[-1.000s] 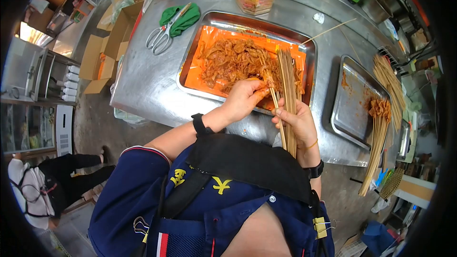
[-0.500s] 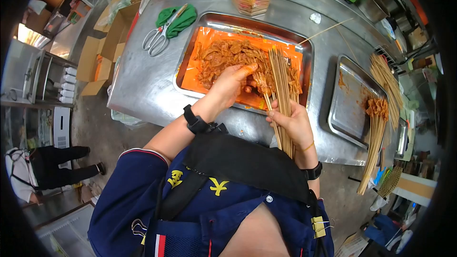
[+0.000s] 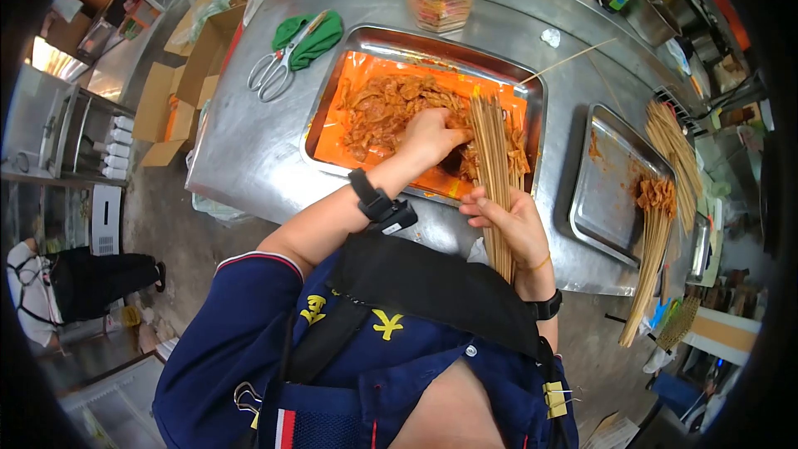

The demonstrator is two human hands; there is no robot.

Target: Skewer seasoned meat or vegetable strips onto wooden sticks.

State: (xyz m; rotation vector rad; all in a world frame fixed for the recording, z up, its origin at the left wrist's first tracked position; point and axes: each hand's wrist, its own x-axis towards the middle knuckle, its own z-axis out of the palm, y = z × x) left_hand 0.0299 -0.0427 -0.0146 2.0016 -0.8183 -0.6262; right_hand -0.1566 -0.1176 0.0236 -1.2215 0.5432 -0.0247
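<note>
A metal tray (image 3: 332,168) lined with an orange sheet holds a heap of sauce-coated meat slices (image 3: 391,104). My left hand (image 3: 431,137) is down in the tray at the heap's right side, fingers bent and close together; their tips and whatever they hold are hidden. My right hand (image 3: 517,223) is wrapped around a thick bundle of wooden skewers (image 3: 492,145) at the tray's near right edge, with its fingertips showing left of the bundle. The bundle's upper ends stand over the tray, and coated meat (image 3: 517,150) shows beside them.
Right of me, a second tray (image 3: 611,175) bears loaded meat skewers (image 3: 657,199), with more bare skewers (image 3: 675,141) beyond. Scissors (image 3: 278,66) and a green cloth (image 3: 316,40) lie at the left, a clear container (image 3: 440,8) behind. Another person (image 3: 75,287) is at far left.
My left hand has moved off the meat-loaded skewer end it pinched and reached down into the meat. That skewer no longer shows between my hands. My right hand still grips the bundle.
</note>
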